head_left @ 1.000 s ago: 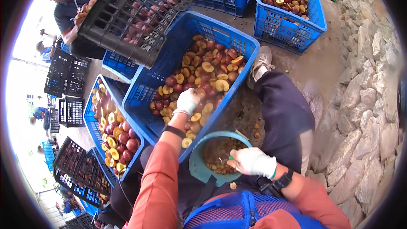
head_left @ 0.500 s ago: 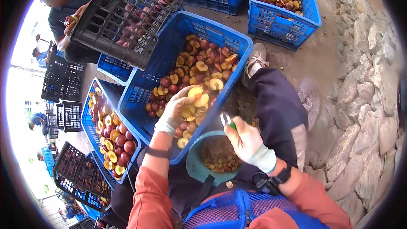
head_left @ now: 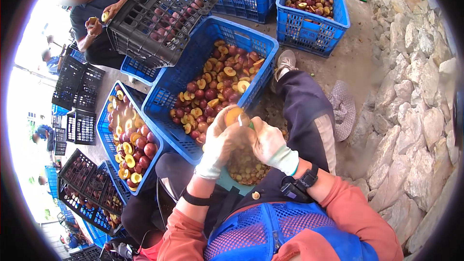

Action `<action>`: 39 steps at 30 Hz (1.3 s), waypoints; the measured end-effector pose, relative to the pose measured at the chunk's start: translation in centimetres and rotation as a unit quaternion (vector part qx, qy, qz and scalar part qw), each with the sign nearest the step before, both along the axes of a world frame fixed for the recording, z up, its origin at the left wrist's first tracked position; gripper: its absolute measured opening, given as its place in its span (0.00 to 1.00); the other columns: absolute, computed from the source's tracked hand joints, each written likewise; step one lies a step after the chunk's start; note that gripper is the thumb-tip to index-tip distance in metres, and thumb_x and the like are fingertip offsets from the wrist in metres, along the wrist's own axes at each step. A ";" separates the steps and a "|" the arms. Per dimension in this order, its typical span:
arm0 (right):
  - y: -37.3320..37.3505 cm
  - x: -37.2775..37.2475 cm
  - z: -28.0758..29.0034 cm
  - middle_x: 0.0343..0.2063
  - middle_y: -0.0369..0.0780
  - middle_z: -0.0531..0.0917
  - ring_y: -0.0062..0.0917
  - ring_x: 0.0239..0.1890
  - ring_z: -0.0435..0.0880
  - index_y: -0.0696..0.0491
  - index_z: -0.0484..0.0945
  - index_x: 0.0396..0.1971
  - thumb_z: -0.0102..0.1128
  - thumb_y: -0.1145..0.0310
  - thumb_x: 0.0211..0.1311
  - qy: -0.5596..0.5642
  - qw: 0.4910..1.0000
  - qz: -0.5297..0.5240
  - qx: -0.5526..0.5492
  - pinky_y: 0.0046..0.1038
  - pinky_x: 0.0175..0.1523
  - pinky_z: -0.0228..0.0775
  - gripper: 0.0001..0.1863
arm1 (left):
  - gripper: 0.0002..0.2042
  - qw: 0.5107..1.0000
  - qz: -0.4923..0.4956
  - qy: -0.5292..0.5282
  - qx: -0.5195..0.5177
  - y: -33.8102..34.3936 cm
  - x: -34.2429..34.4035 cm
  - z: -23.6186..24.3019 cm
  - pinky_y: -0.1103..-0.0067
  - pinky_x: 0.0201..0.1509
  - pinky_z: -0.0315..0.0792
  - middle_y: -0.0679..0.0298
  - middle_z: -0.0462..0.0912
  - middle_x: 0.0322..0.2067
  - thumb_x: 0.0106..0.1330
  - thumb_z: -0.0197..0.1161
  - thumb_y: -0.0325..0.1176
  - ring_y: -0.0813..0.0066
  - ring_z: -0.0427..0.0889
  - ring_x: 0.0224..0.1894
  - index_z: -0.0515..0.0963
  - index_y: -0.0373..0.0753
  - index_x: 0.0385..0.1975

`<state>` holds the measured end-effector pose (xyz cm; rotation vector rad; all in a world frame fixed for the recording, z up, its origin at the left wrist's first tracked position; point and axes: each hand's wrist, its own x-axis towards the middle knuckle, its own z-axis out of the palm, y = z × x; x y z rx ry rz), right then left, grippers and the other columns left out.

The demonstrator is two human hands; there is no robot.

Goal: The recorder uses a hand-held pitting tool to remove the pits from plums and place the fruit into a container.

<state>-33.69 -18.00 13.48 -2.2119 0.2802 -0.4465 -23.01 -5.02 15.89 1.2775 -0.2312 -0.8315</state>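
1. Over the lap, head view: left hand [head_left: 220, 145] cups a halved fruit [head_left: 234, 115]; right hand [head_left: 267, 141] grips a small green-handled tool [head_left: 245, 122] against it, above the pit bowl [head_left: 244, 166].
2. Risk, judged: tool slipping into the gloved left fingers, since the hands touch.
3. Versus half a second ago: hands were apart; now joined, fruit nearer the blue crate [head_left: 166, 97] edge.
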 end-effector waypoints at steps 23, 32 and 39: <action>-1.2 -1.1 -2.8 0.28 0.53 0.85 0.51 0.35 0.85 0.55 0.80 0.36 0.55 0.50 0.69 0.361 0.892 0.244 -0.124 0.49 0.42 0.76 0.20 | 0.10 0.728 -0.150 -0.557 0.370 9.2 6.5 1.5 0.62 0.43 0.78 0.55 0.85 0.34 0.58 0.61 0.29 0.52 0.85 0.40 0.80 0.44 0.40; -0.2 -0.4 -3.9 0.26 0.54 0.83 0.52 0.35 0.84 0.54 0.79 0.34 0.56 0.52 0.69 0.382 0.885 0.246 -0.099 0.50 0.41 0.74 0.18 | 0.21 0.482 0.392 -0.431 0.654 38.1 14.8 -2.0 0.58 0.47 0.77 0.54 0.82 0.43 0.68 0.61 0.44 0.50 0.83 0.44 0.75 0.50 0.61; 0.0 0.8 -4.8 0.27 0.51 0.84 0.52 0.35 0.84 0.54 0.78 0.37 0.54 0.52 0.70 0.395 0.882 0.239 -0.090 0.49 0.41 0.74 0.19 | 0.26 0.472 0.248 -0.419 0.735 41.5 13.5 -11.9 0.57 0.64 0.66 0.46 0.70 0.63 0.70 0.56 0.47 0.45 0.73 0.61 0.71 0.52 0.68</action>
